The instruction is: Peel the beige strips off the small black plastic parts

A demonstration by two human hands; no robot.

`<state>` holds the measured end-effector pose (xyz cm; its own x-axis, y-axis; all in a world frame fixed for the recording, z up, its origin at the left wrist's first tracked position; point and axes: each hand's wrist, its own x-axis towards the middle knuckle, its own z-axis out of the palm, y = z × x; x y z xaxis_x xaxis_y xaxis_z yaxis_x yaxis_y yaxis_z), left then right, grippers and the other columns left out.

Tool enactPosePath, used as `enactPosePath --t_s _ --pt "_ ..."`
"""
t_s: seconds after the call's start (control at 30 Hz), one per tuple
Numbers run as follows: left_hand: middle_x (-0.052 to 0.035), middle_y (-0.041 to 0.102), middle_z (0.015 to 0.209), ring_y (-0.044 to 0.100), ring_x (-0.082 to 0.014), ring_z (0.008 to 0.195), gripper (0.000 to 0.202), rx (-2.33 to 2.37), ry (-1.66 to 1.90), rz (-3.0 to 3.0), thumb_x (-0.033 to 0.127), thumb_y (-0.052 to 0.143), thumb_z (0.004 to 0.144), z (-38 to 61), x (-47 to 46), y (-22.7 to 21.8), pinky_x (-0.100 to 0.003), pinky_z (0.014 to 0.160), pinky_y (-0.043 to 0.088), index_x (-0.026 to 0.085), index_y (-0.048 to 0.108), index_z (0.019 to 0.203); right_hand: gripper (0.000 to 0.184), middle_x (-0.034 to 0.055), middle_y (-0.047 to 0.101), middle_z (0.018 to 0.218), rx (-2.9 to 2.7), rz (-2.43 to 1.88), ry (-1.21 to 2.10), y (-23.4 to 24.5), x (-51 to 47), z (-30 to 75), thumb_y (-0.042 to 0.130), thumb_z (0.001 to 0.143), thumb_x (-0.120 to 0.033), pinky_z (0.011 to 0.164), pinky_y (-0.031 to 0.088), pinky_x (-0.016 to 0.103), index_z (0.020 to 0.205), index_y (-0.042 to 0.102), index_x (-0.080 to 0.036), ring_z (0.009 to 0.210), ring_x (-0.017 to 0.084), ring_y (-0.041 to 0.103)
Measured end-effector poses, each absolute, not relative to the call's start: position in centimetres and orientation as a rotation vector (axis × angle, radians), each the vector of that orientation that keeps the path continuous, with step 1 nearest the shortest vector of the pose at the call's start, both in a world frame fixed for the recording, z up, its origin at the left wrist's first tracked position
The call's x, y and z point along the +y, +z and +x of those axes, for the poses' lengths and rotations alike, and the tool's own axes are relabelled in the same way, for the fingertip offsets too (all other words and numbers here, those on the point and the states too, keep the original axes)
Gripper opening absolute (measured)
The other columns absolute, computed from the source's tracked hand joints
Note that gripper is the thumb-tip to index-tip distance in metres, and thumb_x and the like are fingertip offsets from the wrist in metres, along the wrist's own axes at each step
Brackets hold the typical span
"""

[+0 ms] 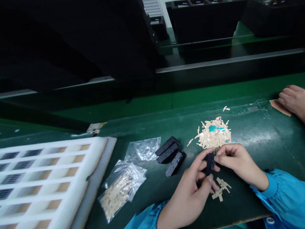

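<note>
My left hand (194,192) grips a small black rectangular part (210,163) with small holes, between thumb and fingers. At the upper right edge of this part, my right hand (234,160) has its thumb and forefinger pinched together; what is between those fingertips is hidden. Just beyond both hands lies a heap of small flat beige pieces (212,136) with a bit of teal among them. A few loose beige pieces (220,194) are below the right hand. Left of my hands, several similar black parts (168,151) lie grouped on the green table (147,194).
A clear bag of beige pieces (116,194) and a flat clear bag (144,149) lie to the left. Beyond them stands a white foam tray (78,187) with dark parts in some slots. At far right, another person's hand (294,98) touches a brown flat piece (280,107). Black bins (202,24) stand behind.
</note>
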<state>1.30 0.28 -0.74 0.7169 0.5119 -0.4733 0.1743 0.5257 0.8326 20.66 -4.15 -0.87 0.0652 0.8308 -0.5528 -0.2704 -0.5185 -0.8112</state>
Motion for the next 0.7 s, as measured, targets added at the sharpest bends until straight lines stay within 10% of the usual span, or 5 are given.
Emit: enactPosePath --t_s 0.7 --pt "-0.0079 0.065 0.110 0.075 -0.0188 0.079 0.062 0.813 0.194 1.045 0.018 0.052 0.099 1.18 0.21 -0.67 -0.034 0.076 0.061 0.031 0.035 0.157 0.022 -0.0005 0.070 0.063 -0.598 -1.451 1.598 -1.23 -4.28 20.58 0.083 0.079 -0.031 0.060 0.045 0.026 0.074 0.066 -0.019 0.059 0.013 0.062"
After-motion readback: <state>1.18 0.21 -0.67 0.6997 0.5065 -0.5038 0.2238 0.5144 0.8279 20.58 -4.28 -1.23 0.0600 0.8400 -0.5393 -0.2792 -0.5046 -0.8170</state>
